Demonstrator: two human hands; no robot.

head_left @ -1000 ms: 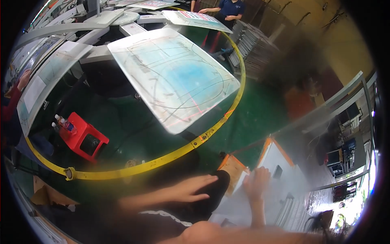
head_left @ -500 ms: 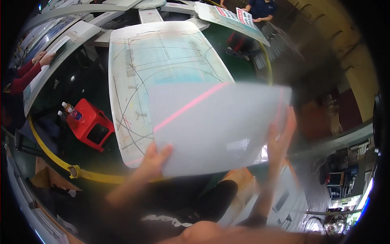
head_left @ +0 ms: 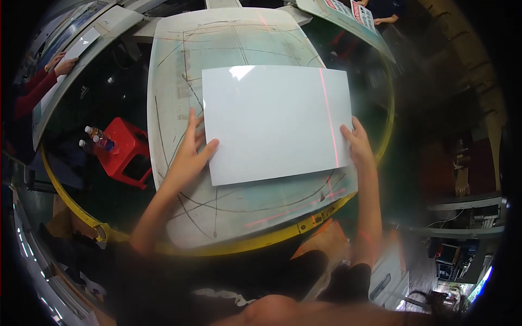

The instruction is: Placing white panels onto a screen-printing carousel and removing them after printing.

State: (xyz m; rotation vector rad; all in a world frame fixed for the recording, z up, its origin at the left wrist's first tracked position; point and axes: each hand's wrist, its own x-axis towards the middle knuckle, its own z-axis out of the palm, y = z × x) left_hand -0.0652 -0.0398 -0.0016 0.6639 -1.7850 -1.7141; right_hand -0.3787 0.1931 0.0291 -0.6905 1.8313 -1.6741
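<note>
A blank white sheet (head_left: 266, 125) spans the gap between my hands, over a pale platen board (head_left: 244, 209). My left hand (head_left: 191, 149) grips its left edge, thumb on top and fingers at the side and beneath. At the right edge my right hand (head_left: 356, 142) holds it the same way, thumb over the face. A red laser line crosses the sheet near its right side. Dark pencil-like lines and curves mark the board, whose middle the sheet hides. Whether the sheet touches the board I cannot tell.
A yellow ring rail (head_left: 288, 231) curves round the near side. Left of the board stands a red stool (head_left: 122, 144) with several bottles (head_left: 100, 138). At far left, a person's hands (head_left: 64, 64) hold another white sheet; at upper right, another person's hand (head_left: 385, 19) is by printed sheets.
The sheet was tilted and blurred nearer me; it has moved forward and left over the board and turned flatter. Both hands moved with it. The laser line on it has shifted.
</note>
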